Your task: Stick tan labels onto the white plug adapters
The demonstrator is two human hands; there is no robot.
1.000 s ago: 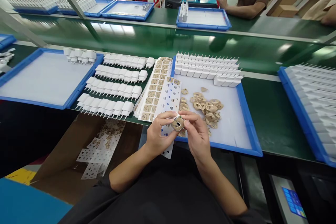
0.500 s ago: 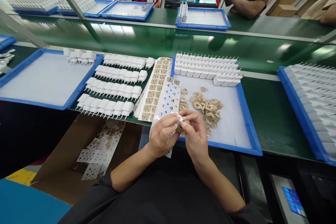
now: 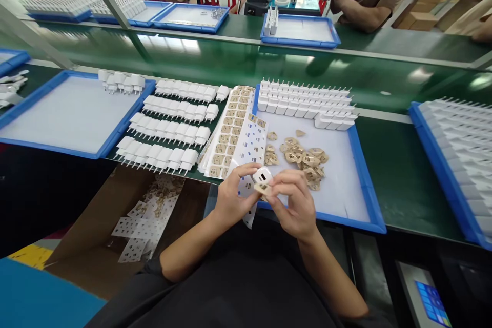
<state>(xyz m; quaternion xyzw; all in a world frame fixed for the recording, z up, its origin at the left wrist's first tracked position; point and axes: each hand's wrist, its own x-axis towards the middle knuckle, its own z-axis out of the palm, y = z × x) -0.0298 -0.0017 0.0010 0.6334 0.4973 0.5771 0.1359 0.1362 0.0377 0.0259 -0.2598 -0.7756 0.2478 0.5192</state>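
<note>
1. We held a small white charger plug [image 3: 262, 175] pinched in the fingertips of our left hand [image 3: 232, 199], just above the near rim of the middle blue tray [image 3: 365, 174].
2. Our right hand [image 3: 295, 205] had its thumb and forefinger closed on a tan protective sticker [image 3: 263, 188], which lay at the plug's lower face, partly lifted; we could not tell whether it was going on or coming off.
3. To do this well, we judged, the plug wanted steadying by its sides while the sticker was worked slowly from one corner.
4. A white backing sheet [image 3: 246, 197] hung under our left palm.
5. The tray held rows of white plugs [image 3: 303, 102] at its far edge and a loose heap of tan stickers [image 3: 303, 156] in the middle.
6. Sticker sheets [image 3: 230, 130] lay just left of the tray, beside more rows of plugs on the green bench [image 3: 169, 128].
7. The left blue tray [image 3: 65, 113] held a few plugs at its far corner.
</note>
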